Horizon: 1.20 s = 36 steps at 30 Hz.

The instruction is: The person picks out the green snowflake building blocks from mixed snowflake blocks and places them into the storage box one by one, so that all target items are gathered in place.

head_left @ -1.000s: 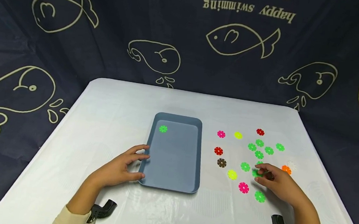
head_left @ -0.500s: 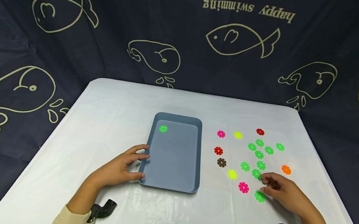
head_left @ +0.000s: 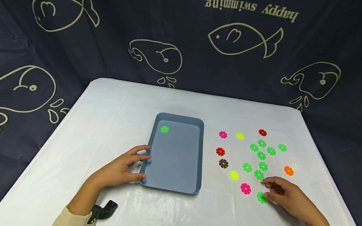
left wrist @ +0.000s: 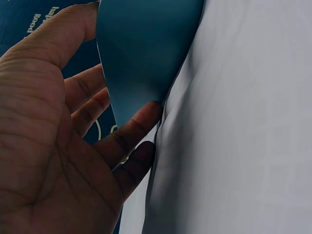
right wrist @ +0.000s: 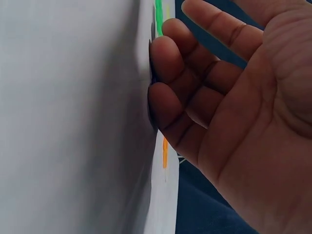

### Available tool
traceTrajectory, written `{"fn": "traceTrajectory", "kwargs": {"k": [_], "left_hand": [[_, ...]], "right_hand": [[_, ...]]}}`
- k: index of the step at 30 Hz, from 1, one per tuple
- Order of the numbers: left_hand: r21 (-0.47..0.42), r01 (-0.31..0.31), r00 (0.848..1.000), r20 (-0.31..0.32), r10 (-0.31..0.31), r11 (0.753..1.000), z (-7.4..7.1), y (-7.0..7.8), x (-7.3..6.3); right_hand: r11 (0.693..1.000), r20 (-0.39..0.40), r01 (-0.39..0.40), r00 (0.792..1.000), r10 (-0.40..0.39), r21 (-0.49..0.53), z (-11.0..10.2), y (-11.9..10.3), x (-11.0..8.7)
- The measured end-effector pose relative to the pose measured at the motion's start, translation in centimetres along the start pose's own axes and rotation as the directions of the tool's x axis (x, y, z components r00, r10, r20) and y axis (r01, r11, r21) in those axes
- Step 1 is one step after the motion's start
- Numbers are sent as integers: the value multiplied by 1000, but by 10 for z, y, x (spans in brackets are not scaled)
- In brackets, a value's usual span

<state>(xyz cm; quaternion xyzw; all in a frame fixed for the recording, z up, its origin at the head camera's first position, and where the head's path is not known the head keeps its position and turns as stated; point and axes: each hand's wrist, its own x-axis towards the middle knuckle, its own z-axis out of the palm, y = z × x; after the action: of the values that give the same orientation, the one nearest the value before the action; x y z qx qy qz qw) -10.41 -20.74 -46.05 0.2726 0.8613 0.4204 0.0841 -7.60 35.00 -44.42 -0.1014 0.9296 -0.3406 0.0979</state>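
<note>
My left hand (head_left: 118, 170) lies at the left edge of a shallow grey-blue tray (head_left: 176, 163), fingertips and thumb spread along its rim. In the left wrist view the tray wall (left wrist: 146, 48) stands beside the loosely bent fingers. One green notched plastic disc (head_left: 164, 129) lies in the tray's far left corner. On the right, my right hand (head_left: 292, 200) rests low over the table with loosely curled fingers and nothing in them. Its thumb tip overlaps a green disc (head_left: 261, 198); its index finger is just below another green disc (head_left: 259, 175).
More notched discs lie scattered right of the tray: several green ones (head_left: 271, 151), pink (head_left: 245, 188), yellow (head_left: 234, 175), red (head_left: 220, 151), brown (head_left: 223, 163), orange (head_left: 288, 170) and a white one (head_left: 294, 166). A dark fish-print cloth (head_left: 184, 77) surrounds the white-covered table (head_left: 119, 103).
My right hand has drawn back toward the right and nearer to me, uncovering green discs. The left hand and tray stay put.
</note>
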Motion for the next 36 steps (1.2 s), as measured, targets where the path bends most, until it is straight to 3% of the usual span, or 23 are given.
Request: {"fn": "traceTrajectory", "kwargs": {"k": [6,17,26,36], "left_hand": [[2,15,1000,4,-15,1000,0,0,0],[-5,16,1000,6,-16,1000,0,1,1],[-2,22,1000,11,-22,1000,0,0,1],[-4,18,1000,8,-18,1000,-1,1,0]], "right_hand": [[1000,0,5,1000,-5,-23,2,2,-2],[978,36,208,978,-208,-5,5,14,-7],[969,10,246,969,-246,-23,9,18,-5],[982,-1,187,982,-187,-11,11,16,-4]]}}
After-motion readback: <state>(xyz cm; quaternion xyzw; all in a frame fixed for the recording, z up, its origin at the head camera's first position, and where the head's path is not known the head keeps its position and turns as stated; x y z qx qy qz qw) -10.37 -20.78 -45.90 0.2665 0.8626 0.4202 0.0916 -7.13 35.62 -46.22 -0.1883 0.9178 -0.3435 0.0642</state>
